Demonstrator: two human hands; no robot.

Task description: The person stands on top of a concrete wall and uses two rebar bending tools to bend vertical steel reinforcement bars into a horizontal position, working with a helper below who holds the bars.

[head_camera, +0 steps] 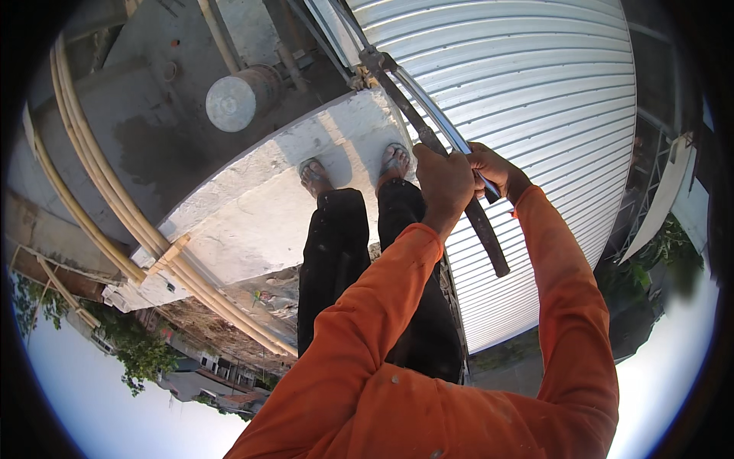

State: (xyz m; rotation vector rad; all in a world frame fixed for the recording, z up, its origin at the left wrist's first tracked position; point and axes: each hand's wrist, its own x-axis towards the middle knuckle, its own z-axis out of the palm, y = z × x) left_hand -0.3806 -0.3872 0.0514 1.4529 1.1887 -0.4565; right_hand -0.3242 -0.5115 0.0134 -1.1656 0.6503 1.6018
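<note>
My left hand [450, 178] is closed around a dark, worn metal bar [427, 135], whose free end slants down past my wrist. My right hand [496, 168], right beside it, grips a shiny metal tube [438, 117]; part of the tube is hidden by my fingers. Bar and tube run almost parallel away from me and come together at a dark metal head [375, 59]. Just under that head sits a small yellowish-brown piece [365, 77] at the corner of the concrete ledge; its kind cannot be made out. Grey metal bars [347, 20] extend beyond the head.
My sandalled feet [355, 169] stand on a narrow, pale concrete ledge [241, 206]. Ribbed metal roofing [539, 115] spreads along the right. On the left, a lower grey floor [160, 132] holds a pale bucket [231, 104]. Bamboo poles [103, 155] cross the ledge's left end.
</note>
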